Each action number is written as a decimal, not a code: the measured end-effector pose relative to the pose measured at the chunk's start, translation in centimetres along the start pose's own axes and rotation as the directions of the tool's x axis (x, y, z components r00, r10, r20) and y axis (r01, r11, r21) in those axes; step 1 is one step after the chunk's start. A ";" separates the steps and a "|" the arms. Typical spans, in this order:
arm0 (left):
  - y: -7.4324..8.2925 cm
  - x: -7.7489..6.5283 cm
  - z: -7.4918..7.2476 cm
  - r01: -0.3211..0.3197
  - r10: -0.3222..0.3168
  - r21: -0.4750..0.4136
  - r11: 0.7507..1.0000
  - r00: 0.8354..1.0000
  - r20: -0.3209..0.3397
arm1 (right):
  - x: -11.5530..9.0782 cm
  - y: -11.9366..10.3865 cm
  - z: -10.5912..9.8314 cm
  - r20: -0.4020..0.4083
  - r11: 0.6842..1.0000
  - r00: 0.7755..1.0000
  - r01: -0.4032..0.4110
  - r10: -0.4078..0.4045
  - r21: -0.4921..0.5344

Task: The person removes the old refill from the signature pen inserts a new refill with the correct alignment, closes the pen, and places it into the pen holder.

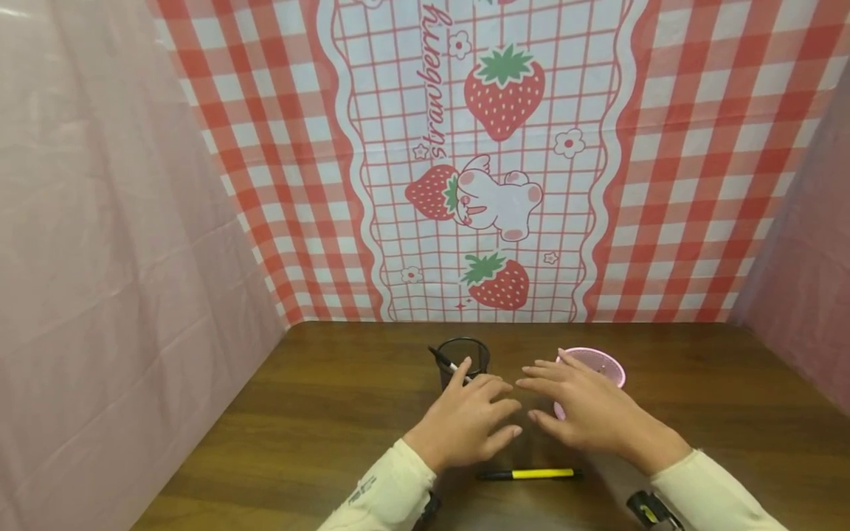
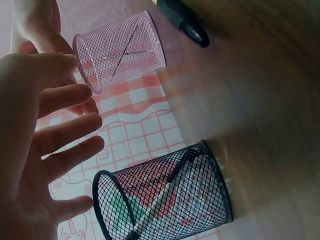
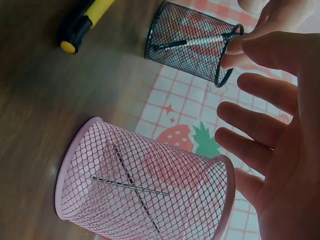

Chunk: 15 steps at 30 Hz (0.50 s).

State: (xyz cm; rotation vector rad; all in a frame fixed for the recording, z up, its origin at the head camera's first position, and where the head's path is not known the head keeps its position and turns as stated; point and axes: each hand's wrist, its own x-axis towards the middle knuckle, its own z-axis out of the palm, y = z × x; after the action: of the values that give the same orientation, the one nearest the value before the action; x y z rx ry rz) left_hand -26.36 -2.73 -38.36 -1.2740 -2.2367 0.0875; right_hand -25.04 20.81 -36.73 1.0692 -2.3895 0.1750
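Note:
My left hand (image 1: 466,422) hovers with its fingers spread, in front of a black mesh pen cup (image 2: 165,200). A black-and-white pen (image 3: 200,42) leans inside that cup. My right hand (image 1: 591,409) is held out with fingers apart near a pink mesh pen cup (image 3: 145,180), partly covering it in the head view. Two thin dark sticks cross inside the pink cup; their kind cannot be made out. Between the hands and the table's near side lies a slim yellow-and-black pen-like tool (image 1: 541,474). Neither hand holds anything.
The brown wooden table (image 1: 319,413) carries both cups toward its back. Behind it hangs a red-and-white checked cloth (image 1: 690,184) with strawberry prints. Pale pink curtains (image 1: 133,258) close in the left and right sides.

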 end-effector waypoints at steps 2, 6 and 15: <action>0.1 -0.1 0.0 -0.011 0.011 -0.013 1.000 1.000 -0.013 | 0.0 -0.1 0.0 0.009 1.000 1.000 0.003 -0.003 0.002; 0.2 -0.2 0.1 -0.029 0.028 -0.010 1.000 0.999 -0.036 | 0.1 -0.3 -0.1 0.017 1.000 1.000 0.006 -0.006 0.004; 0.4 -0.3 0.4 -0.080 0.079 -0.007 0.997 0.993 -0.087 | -0.3 -0.5 -0.6 -0.029 0.999 0.999 0.044 -0.043 0.032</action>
State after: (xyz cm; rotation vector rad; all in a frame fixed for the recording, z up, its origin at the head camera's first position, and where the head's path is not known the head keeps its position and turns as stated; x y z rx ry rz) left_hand -26.16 -2.67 -38.96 -1.3471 -2.1155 0.0493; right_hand -24.30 20.90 -36.45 1.1252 -2.3434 0.2127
